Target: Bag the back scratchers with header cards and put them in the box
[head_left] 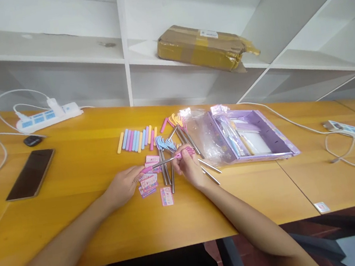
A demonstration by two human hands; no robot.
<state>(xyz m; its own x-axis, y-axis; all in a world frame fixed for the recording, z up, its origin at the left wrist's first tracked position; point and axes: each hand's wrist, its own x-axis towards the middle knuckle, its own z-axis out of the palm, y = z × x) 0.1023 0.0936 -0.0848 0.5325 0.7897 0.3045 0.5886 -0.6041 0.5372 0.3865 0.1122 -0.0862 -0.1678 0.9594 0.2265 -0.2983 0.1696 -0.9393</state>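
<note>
1. At far left, a dark phone (30, 174) is lying on the worktop (90, 244), well apart from the work.
2. The left grip (122, 187) is closing around a pink sleeve (147, 169) at the lower end of a metal rod (164, 162). For a clean fit, it should be pushing along the rod's line, perhaps with a slight twist.
3. Beyond that grip, a row of coloured sleeves (135, 140) is lying side by side, within easy reach.
4. Printed cards (149, 181) are lying below and beside the held sleeve; working a little above them should be saving them from scuffs.
5. The rod is slanting up to the right, over other pieces with blue hand-shaped heads (166, 143). How far it is seated in the sleeve is hard to judge from here.
6. The right grip (189, 168) is grasping the rod's upper end by the pink hand-shaped head (190, 150). Bracing near the neck would probably be sparing the thin prongs.
7. Farther right, clear plastic wrapping (202, 134) is resting against a purple tray (279, 139), which is holding packaged pieces.
</note>
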